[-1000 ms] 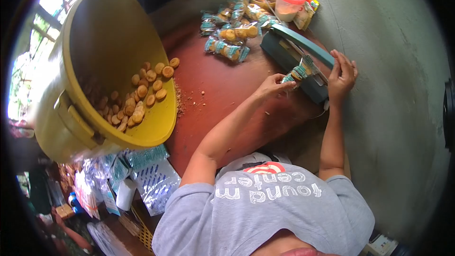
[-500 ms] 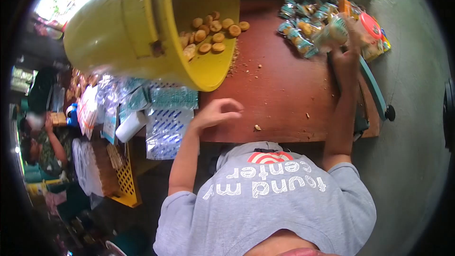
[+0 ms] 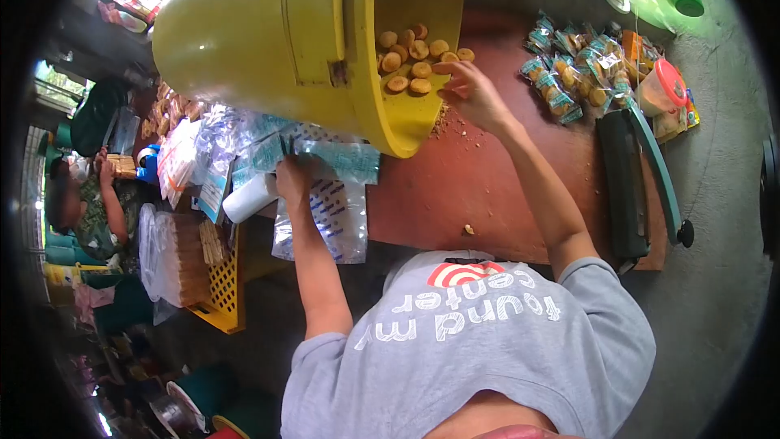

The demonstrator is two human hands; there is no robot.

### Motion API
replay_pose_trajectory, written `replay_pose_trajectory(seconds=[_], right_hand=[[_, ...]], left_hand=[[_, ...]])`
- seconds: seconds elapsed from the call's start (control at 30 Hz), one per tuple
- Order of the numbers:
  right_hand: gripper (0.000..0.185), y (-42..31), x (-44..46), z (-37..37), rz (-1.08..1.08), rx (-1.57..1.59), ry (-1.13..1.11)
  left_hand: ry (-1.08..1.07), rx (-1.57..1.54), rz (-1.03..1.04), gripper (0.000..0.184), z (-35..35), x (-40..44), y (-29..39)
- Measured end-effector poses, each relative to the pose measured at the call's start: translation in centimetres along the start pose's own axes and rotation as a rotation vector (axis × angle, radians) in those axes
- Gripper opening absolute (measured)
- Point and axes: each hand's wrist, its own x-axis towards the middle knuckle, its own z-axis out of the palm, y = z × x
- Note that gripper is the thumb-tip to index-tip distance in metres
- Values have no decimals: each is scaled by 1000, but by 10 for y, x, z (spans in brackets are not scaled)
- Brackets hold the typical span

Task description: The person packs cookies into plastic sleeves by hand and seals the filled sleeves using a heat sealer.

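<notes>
My left hand (image 3: 292,176) reaches down onto a pile of flat packaging, its fingers pressed together at the edge of a teal-printed plastic bag (image 3: 349,161). Part of those fingers is hidden from me. My right hand (image 3: 478,99) hovers at the mouth of a big yellow bucket (image 3: 244,49) lying on its side. Its thumb and fingers are apart, with nothing visible between them. Several round cookies (image 3: 420,70) rest on the bucket's inner wall, the closest ones just by my right fingertips.
Filled cookie packets (image 3: 561,102) are heaped at the far right, beside a red-lidded jar (image 3: 666,85). A sealer with a teal arm (image 3: 650,162) stands at the table's right edge. Crumbs dot the brown table (image 3: 504,195). Another person (image 3: 97,203) sits at the left.
My right hand has let go of a cookie packet at the heap and come left to the bucket. My left hand has moved from the table onto the plastic bags.
</notes>
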Motion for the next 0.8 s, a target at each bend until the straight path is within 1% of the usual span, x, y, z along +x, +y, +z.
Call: replay_pose_trajectory(seconds=[0.03,0.1,0.13,0.2,0.27,0.33,0.37,0.4,0.43,0.47,0.53,0.6,0.67,0.7,0.73,0.77,0.8], right_hand=[[37,8,10,11,11,16,-32],[35,20,27,32,-44,-5,-56],[35,21,38,43,-77,-28,-67],[33,20,58,67,-205,-37,-60],[33,10,76,91,-227,-74,-118],[39,0,87,109,-232,-187,-174],[39,4,91,118,-216,-178,-148],[41,15,93,131,-296,-339,-128],[43,21,94,134,-370,-501,-112],[43,29,93,135,-346,-488,-100],[45,41,95,125,-57,-524,-396],[45,57,97,114,-42,-560,-391],[46,48,103,78,49,-429,-553],[52,21,104,34,147,-14,-554],[60,-8,102,0,181,262,-336],[65,-20,110,-21,76,506,-237],[65,-18,108,-22,81,508,-240]], left_hand=[[6,5,9,39,-2,-2,1],[-79,-146,66,32,-3,-3,2],[-71,-137,85,32,0,-2,-1],[-13,-172,189,24,6,-1,-8],[-10,-163,245,20,-3,0,-7],[-21,-153,300,17,-7,-5,-4],[-37,-179,281,17,-9,-6,-3],[-53,-204,260,17,-10,-8,-1],[-16,-266,264,19,-13,-12,3],[-34,-249,281,19,-15,-17,8],[-28,-362,159,19,-15,-21,14],[-91,-348,147,22,-5,-19,-1],[-33,-588,149,33,4,-22,-9],[27,-821,25,50,-2,-30,4],[17,-816,27,50,-10,-37,19],[80,-442,263,49,-20,-45,35],[142,-62,487,48,-33,-52,52]])
